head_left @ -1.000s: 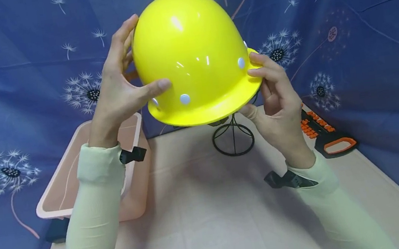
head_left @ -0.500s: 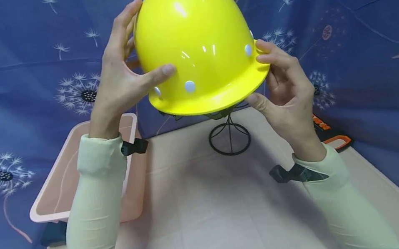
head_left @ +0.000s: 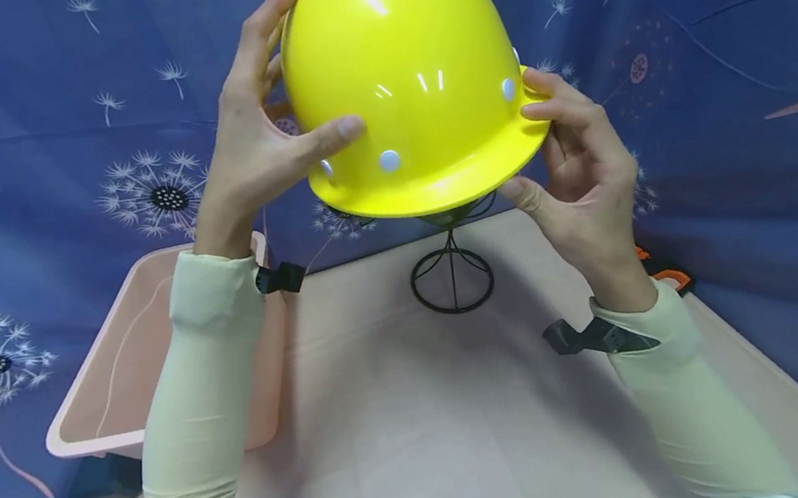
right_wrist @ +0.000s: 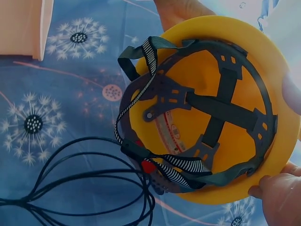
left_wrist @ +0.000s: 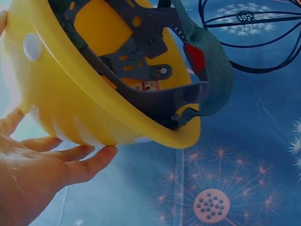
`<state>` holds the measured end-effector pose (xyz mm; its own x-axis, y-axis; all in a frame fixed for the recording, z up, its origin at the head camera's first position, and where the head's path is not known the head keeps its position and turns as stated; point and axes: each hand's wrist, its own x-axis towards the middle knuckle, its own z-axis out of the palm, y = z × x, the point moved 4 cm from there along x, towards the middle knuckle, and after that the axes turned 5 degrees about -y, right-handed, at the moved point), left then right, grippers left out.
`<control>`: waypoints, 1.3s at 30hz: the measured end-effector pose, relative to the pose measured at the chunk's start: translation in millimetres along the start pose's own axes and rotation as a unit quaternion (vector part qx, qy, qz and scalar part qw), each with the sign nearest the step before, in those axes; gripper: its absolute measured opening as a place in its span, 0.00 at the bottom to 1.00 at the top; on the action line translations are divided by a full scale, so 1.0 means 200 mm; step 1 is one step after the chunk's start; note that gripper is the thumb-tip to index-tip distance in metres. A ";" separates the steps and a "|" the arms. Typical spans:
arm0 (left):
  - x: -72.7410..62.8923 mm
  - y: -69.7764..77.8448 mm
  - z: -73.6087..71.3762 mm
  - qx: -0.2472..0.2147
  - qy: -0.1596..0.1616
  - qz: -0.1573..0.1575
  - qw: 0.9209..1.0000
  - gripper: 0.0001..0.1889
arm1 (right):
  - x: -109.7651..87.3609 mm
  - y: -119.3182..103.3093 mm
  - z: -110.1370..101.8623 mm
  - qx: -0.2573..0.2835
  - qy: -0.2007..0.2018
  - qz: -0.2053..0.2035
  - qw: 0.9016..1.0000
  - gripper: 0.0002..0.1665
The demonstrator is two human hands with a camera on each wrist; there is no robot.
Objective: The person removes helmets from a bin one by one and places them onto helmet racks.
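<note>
A yellow hard hat (head_left: 413,70) is held up in both hands, tilted, its brim lower at the left. My left hand (head_left: 255,133) grips its left side, thumb on the front of the shell and fingers spread round the far side. My right hand (head_left: 575,150) pinches the brim at the right, thumb below and fingers above. Inside, the right wrist view shows the dark suspension straps (right_wrist: 221,108) and a striped chin strap (right_wrist: 150,56). Beneath and behind the hat stands a black wire stand (head_left: 452,280), its upper part mostly hidden by the hat in the head view.
A pink plastic bin (head_left: 117,353) stands on the left of the table (head_left: 421,414), with a dark box (head_left: 105,479) under its near edge. At the right edge lies a black and orange item (head_left: 671,278), mostly hidden by the right hand. Blue dandelion-print cloth (head_left: 140,64) surrounds the table.
Both hands have raised the hard hat and shifted it slightly right and up in the head view. The hold has stayed the same. The view has also shifted a little.
</note>
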<state>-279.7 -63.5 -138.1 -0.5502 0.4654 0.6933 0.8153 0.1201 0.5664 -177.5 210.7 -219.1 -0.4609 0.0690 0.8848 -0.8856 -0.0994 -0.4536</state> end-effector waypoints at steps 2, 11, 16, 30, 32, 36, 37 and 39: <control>0.01 -0.01 0.01 0.000 -0.001 0.002 1.000 0.66 | 0.00 0.00 -0.01 -0.004 0.001 0.001 1.000 0.38; 0.09 0.02 0.03 0.009 -0.010 0.009 1.000 0.63 | 0.05 -0.02 -0.04 -0.004 0.028 0.001 1.000 0.37; 0.13 0.03 0.06 -0.021 -0.013 0.011 1.000 0.68 | 0.06 -0.02 -0.06 -0.011 0.028 0.000 1.000 0.39; 0.22 -0.05 0.11 -0.028 -0.028 0.015 0.999 0.67 | 0.08 0.02 -0.13 -0.018 0.023 0.008 1.000 0.32; 0.23 -0.06 0.11 -0.022 -0.031 0.013 0.999 0.66 | 0.08 0.03 -0.14 -0.020 0.023 0.010 0.999 0.31; 0.26 -0.07 0.12 -0.015 -0.038 0.009 0.999 0.61 | 0.09 0.04 -0.15 -0.032 0.025 0.013 0.999 0.31; 0.27 -0.07 0.12 -0.015 -0.040 0.009 0.999 0.60 | 0.09 0.04 -0.16 -0.035 0.025 0.014 0.999 0.30; 0.29 -0.08 0.12 -0.016 -0.045 0.012 0.999 0.59 | 0.10 0.05 -0.16 -0.040 0.026 0.017 0.999 0.30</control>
<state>-318.8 -16.9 -118.2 -0.5116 0.5442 0.6649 0.8207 0.0804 0.5657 -197.2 243.0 -209.2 -0.4907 0.1192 0.8631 -0.8705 -0.0238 -0.4916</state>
